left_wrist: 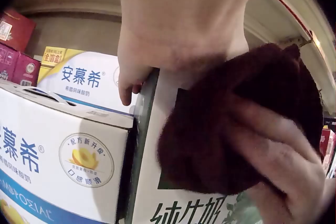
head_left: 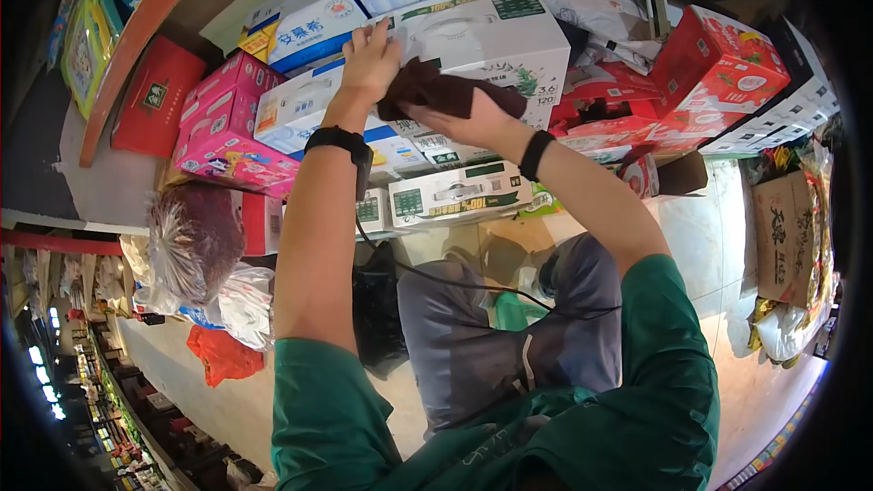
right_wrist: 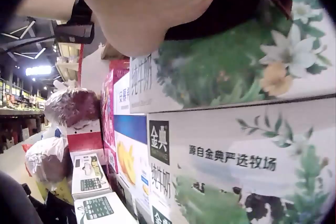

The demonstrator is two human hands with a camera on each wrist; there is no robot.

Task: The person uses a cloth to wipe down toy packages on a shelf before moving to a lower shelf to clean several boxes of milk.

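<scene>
A dark brown cloth (head_left: 455,94) lies bunched against the front of a white milk carton (head_left: 491,32). My right hand (head_left: 477,123) holds the cloth there, its fingers spread over the folds in the left wrist view. Just left of it, my left hand (head_left: 371,62) rests at the carton's left edge, with fingertips reaching over beside a white-and-blue yogurt carton (left_wrist: 63,150). Part of that hand is behind the cloth in the left wrist view. The right wrist view shows the cloth (right_wrist: 236,8) over the flower-printed carton face, above another milk carton (right_wrist: 236,161).
Pink cartons (head_left: 227,118) and a red box (head_left: 159,95) stand to the left. Red cartons (head_left: 718,64) are stacked at the right. Lower white cartons (head_left: 459,193) sit near the floor. A filled plastic bag (head_left: 195,241) is at the left, and a cable hangs from the left wrist.
</scene>
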